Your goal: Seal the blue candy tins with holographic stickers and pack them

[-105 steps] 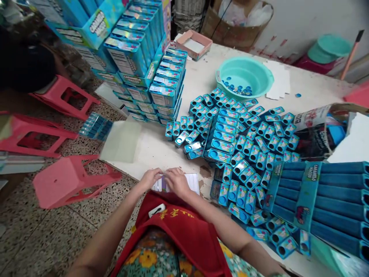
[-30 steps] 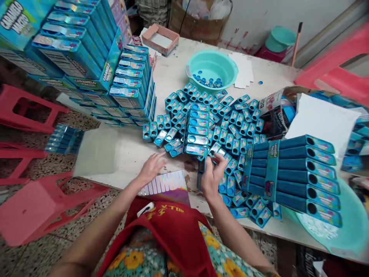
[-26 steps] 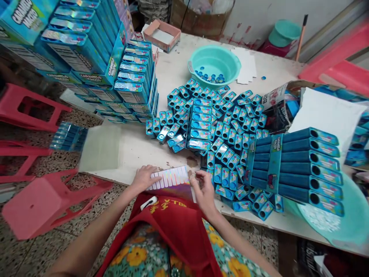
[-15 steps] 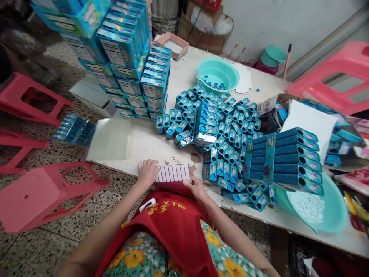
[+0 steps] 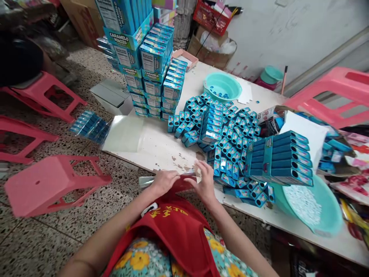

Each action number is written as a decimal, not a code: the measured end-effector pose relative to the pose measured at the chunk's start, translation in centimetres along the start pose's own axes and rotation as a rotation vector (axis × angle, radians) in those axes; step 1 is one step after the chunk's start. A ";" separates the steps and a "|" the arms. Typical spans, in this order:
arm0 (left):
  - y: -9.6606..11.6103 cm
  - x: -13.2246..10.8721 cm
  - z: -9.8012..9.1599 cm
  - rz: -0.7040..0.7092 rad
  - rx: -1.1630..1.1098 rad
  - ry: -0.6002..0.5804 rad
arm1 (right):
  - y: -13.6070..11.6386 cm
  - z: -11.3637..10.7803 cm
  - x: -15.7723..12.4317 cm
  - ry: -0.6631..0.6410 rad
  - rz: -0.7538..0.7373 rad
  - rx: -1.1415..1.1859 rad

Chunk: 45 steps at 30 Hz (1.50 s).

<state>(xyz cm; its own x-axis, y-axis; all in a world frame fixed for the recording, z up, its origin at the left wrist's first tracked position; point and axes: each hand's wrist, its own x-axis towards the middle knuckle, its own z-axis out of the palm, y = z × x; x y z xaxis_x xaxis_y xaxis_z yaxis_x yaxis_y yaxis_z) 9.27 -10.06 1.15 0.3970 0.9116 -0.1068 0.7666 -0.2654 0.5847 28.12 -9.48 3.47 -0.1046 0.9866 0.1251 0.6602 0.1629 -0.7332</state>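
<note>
My left hand (image 5: 165,182) is closed on a sheet of clear plastic film (image 5: 146,181), whose shiny end sticks out to the left past the table's front edge. Between my hands a thin glossy edge shows; whatever the film covers is mostly hidden. My right hand (image 5: 205,181) is at the other end, thumb and fingers apart around a pale, see-through flap. To the right lie many small blue candy boxes (image 5: 227,144) with round holes, several standing in a row (image 5: 212,121). A stack of clear film sheets (image 5: 123,132) lies at the table's left edge.
Tall stacks of blue display boxes (image 5: 152,77) stand at the back left. A turquoise basin (image 5: 223,84) holds small blue pieces; another basin (image 5: 328,215) with white pieces sits at right under a banded bundle of blue boxes (image 5: 278,159). Pink stools (image 5: 43,184) stand on the floor.
The white, segmented face of the pack between my hands no longer shows. Clear film now sticks out at left. My right hand has risen and opened its fingers. The view has shifted left.
</note>
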 end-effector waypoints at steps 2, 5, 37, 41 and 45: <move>-0.3 -0.2 -0.2 0.063 0.058 -0.058 | 1.0 -0.6 -0.1 -0.142 -0.167 -0.187; -2.4 -0.7 -0.1 0.013 0.150 -0.148 | 4.3 -1.7 -0.1 -0.292 -0.116 -0.326; -1.1 15.0 6.3 -0.168 0.015 -0.388 | 13.6 2.3 2.6 -0.336 -0.161 -0.526; -1.0 15.4 6.0 -0.147 -0.014 -0.420 | 13.8 2.6 1.9 -0.357 -0.170 -0.554; -1.4 15.6 5.9 -0.120 -0.059 -0.443 | 14.0 2.9 2.1 -0.363 -0.149 -0.555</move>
<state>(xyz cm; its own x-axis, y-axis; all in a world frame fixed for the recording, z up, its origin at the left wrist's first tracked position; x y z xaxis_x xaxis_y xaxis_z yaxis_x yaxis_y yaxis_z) 17.37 2.70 -6.03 0.4947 0.7095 -0.5019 0.7950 -0.1363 0.5911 34.97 -5.07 -8.46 -0.4026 0.9093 -0.1049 0.8933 0.3653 -0.2617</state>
